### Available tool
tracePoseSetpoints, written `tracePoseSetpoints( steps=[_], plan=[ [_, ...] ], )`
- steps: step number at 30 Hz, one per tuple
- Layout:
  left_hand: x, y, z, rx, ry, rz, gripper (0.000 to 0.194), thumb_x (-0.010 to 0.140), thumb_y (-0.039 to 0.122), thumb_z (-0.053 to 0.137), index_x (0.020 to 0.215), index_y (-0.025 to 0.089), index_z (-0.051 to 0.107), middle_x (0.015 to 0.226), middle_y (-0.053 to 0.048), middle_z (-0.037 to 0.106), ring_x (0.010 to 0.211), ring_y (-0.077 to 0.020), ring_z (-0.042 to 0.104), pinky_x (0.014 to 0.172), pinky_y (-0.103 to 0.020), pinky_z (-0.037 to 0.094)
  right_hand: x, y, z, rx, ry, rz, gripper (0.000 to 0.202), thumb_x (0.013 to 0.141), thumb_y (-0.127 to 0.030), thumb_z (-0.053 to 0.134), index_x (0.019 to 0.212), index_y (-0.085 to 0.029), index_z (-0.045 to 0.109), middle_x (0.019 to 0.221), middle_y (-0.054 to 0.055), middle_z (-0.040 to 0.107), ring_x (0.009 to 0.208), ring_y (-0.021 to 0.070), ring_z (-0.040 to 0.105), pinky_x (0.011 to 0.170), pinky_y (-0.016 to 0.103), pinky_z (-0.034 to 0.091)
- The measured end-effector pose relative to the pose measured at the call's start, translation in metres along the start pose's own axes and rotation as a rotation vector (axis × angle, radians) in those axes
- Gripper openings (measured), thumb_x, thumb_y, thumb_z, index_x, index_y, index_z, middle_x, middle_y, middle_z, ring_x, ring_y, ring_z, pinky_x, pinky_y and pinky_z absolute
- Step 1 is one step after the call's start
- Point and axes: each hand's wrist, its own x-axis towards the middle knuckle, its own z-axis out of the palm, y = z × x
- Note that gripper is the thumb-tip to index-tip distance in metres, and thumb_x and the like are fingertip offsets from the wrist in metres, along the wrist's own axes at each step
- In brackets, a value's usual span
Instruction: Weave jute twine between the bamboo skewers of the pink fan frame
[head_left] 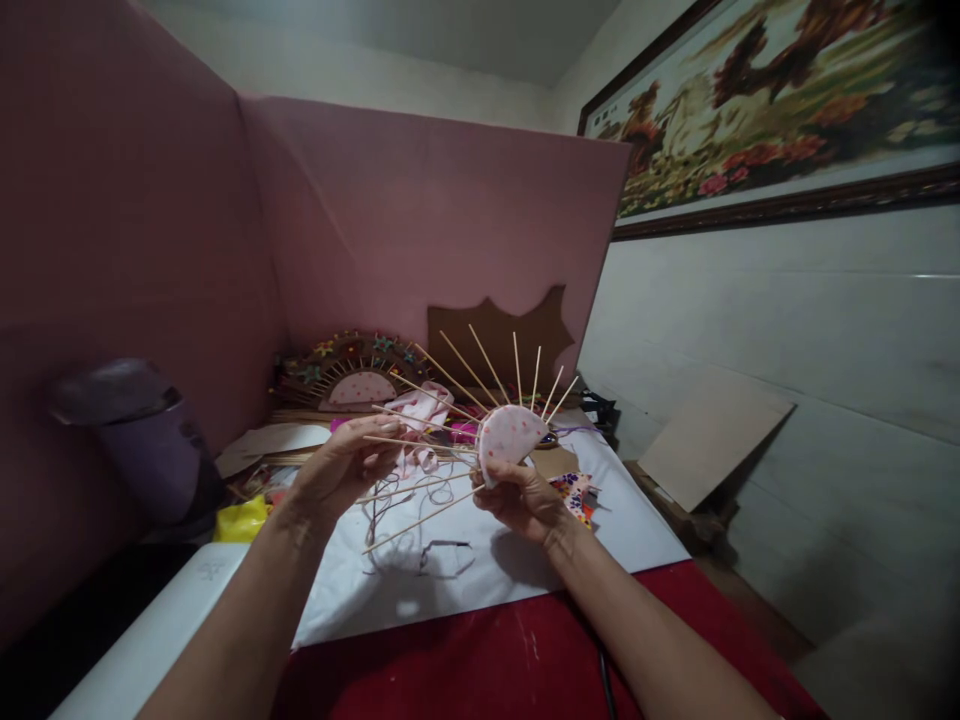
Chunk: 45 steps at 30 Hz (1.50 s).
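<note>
My right hand grips the lower edge of a pink dotted half-round cloth piece, thumb on its face. Thin wooden sticks fan out from the piece, up and to the left. At the left, my left hand pinches one of these sticks near its outer end. The piece is held tilted above the white sheet. Loose dark thread lies on the sheet below the sticks.
A decorated fan stands at the back left, beside pink cloth scraps. Brown cut cardboard leans on the pink partition. A purple bin and yellow item are left. Patterned fabric lies right.
</note>
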Motion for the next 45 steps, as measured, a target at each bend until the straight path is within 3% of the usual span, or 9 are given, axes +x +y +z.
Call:
tracePoseSetpoints(
  steps=[6,20,24,28,33,36,38,42,45],
  plan=[
    [-0.004,0.003,0.003,0.074,-0.106,0.058,0.013,0.064,0.017,0.072,0.068,0.009,0.063,0.055,0.003,0.049,0.041,-0.0002,0.028,0.036,-0.013,0.019,0.000,0.001,-0.001,0.001,-0.018,0.027,0.016,0.061,-0.013,0.073,0.071,-0.010,0.062,0.062,0.001,0.062,0.051,0.0061,0.049,0.050,0.019,0.039],
    [-0.012,0.012,0.006,0.119,-0.075,0.096,0.017,0.063,0.018,0.070,0.056,0.011,0.057,0.048,0.005,0.037,0.042,-0.0018,0.029,0.037,-0.014,0.020,-0.005,0.002,-0.004,0.028,-0.136,0.039,0.018,0.060,-0.011,0.070,0.075,-0.011,0.060,0.062,0.000,0.057,0.059,0.0078,0.049,0.048,0.016,0.036],
    [-0.009,0.009,0.003,0.099,-0.048,0.069,0.016,0.064,0.020,0.072,0.062,0.010,0.059,0.051,0.005,0.042,0.041,-0.0004,0.029,0.037,-0.012,0.020,-0.005,0.001,-0.003,0.047,-0.164,0.044,0.017,0.062,-0.013,0.069,0.076,-0.012,0.060,0.061,0.000,0.054,0.059,0.0079,0.047,0.046,0.016,0.033],
    [-0.004,0.002,-0.002,0.082,-0.054,0.089,0.012,0.066,0.020,0.070,0.067,0.011,0.061,0.060,0.001,0.054,0.046,-0.0023,0.042,0.039,-0.012,0.029,-0.005,0.001,-0.004,0.065,-0.169,0.052,0.017,0.062,-0.012,0.069,0.076,-0.012,0.060,0.061,-0.001,0.053,0.059,0.0075,0.045,0.046,0.016,0.032],
    [0.001,-0.009,0.003,-0.073,0.002,0.011,0.013,0.070,0.020,0.063,0.080,0.011,0.064,0.080,-0.007,0.066,0.073,-0.0137,0.061,0.055,-0.019,0.048,-0.005,0.003,-0.003,0.046,-0.157,0.036,0.014,0.062,-0.013,0.068,0.074,-0.014,0.060,0.062,-0.001,0.053,0.057,0.0080,0.044,0.046,0.017,0.033],
    [0.002,-0.012,0.011,-0.199,0.032,-0.056,0.008,0.070,0.016,0.059,0.075,0.011,0.061,0.079,-0.009,0.066,0.076,-0.0168,0.063,0.053,-0.021,0.049,-0.007,0.003,-0.001,0.036,-0.133,0.046,0.014,0.061,-0.012,0.069,0.072,-0.014,0.061,0.060,-0.001,0.052,0.057,0.0085,0.044,0.045,0.018,0.033],
    [0.002,-0.015,0.017,-0.229,0.001,-0.060,0.004,0.071,0.016,0.058,0.070,0.012,0.058,0.068,-0.005,0.062,0.065,-0.0135,0.060,0.046,-0.018,0.044,-0.008,0.003,0.001,0.034,-0.129,0.057,0.014,0.060,-0.012,0.069,0.071,-0.013,0.061,0.059,-0.001,0.052,0.056,0.0082,0.044,0.046,0.018,0.034],
    [0.000,-0.023,0.025,-0.082,-0.032,0.044,0.006,0.070,0.015,0.062,0.075,0.014,0.059,0.060,0.003,0.053,0.048,-0.0038,0.045,0.042,-0.013,0.034,-0.008,0.003,0.001,0.036,-0.134,0.060,0.015,0.061,-0.013,0.069,0.072,-0.013,0.059,0.061,-0.001,0.053,0.055,0.0076,0.045,0.047,0.018,0.035],
    [0.001,-0.032,0.027,0.168,-0.079,0.129,0.016,0.065,0.013,0.069,0.080,0.013,0.064,0.067,0.001,0.058,0.052,-0.0033,0.046,0.046,-0.014,0.034,-0.007,0.003,0.001,0.023,-0.139,0.049,0.017,0.060,-0.014,0.070,0.073,-0.012,0.060,0.061,-0.001,0.054,0.056,0.0074,0.046,0.048,0.018,0.036]
  ],
)
